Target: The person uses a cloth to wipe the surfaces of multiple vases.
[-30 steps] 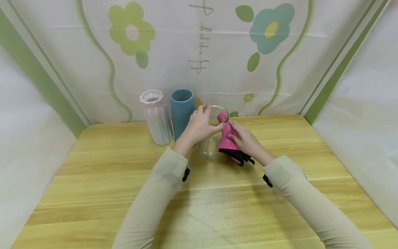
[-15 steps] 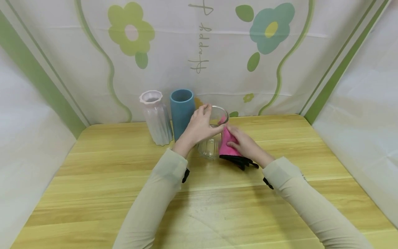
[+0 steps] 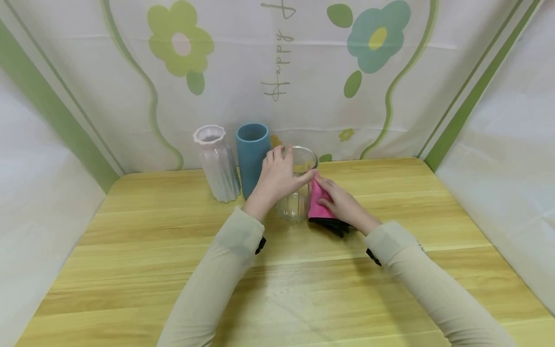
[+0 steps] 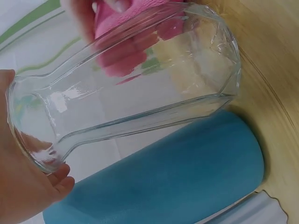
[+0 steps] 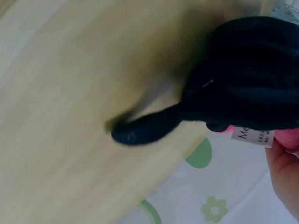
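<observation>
A clear glass vase (image 3: 296, 205) stands at the back middle of the wooden table (image 3: 173, 270). My left hand (image 3: 281, 169) grips it around the neck, just under the rim. My right hand (image 3: 337, 201) holds a pink cloth (image 3: 318, 206) with a black edge (image 3: 333, 225) against the vase's right side, low down. In the left wrist view the glass vase (image 4: 140, 84) fills the frame, with the pink cloth (image 4: 124, 25) showing through it. The right wrist view shows the cloth's black edge (image 5: 252, 74), a white label (image 5: 254, 135) and the tabletop (image 5: 70, 116).
A blue cylindrical vase (image 3: 252, 156) stands directly left of the glass one, close behind my left hand. A pale ribbed vase (image 3: 216, 164) is further left. Flower-printed fabric walls (image 3: 303, 72) enclose the table at the back and both sides.
My right hand has slid the pink cloth down the vase's side, from the rim to the lower body. The black edge has come down close to the table. My left hand kept its hold.
</observation>
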`<state>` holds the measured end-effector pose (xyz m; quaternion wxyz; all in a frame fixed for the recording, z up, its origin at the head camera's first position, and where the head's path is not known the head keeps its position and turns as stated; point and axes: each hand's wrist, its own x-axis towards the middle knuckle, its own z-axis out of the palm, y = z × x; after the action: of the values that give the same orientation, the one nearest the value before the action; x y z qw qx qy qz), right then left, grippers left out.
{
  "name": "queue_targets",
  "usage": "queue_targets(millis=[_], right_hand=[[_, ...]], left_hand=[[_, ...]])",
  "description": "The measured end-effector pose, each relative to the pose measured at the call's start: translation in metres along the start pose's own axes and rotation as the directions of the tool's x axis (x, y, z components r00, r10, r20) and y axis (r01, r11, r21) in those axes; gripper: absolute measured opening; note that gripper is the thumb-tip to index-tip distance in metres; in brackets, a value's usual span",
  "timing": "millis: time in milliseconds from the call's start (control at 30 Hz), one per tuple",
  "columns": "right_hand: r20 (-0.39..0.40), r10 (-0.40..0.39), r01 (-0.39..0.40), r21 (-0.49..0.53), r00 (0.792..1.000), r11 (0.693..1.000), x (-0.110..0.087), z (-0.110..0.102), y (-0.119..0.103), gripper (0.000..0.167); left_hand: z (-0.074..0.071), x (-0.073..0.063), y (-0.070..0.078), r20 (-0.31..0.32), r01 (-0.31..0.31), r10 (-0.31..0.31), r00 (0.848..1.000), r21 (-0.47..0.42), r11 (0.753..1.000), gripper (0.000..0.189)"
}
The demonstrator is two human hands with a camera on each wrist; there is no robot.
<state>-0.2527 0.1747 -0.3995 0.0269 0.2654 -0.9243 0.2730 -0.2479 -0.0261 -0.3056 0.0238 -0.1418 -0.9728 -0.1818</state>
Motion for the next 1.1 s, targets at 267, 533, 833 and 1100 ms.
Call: queue_targets(millis=[267,533,833,1100], right_hand=[[-0.098,-0.050,0.053,0.028,0.994,0.998,0.006,-0.012,-0.012,0.060],[-0.124,-0.047,0.060,0.099,0.991,0.993,0.009,-0.017,-0.018,0.061],[-0.042,-0.055,0.058,0.076,0.998,0.995,0.006,-0.010,-0.011,0.064],[0.066,0.024,-0.023,-0.019,0.998,1.000,-0.003,0.002,0.006,0.068]], left_hand=[[0.000,0.000,-0.003,0.014,-0.008,0.009,1.000,-0.046,0.999,0.092],[0.001,0.003,-0.007,0.071,-0.019,0.028,0.997,-0.116,0.993,0.090],[0.000,0.004,-0.009,0.049,-0.057,0.063,0.997,-0.114,0.992,0.093],[0.002,0.002,-0.007,0.012,-0.058,0.060,0.998,-0.103,0.993,0.096]])
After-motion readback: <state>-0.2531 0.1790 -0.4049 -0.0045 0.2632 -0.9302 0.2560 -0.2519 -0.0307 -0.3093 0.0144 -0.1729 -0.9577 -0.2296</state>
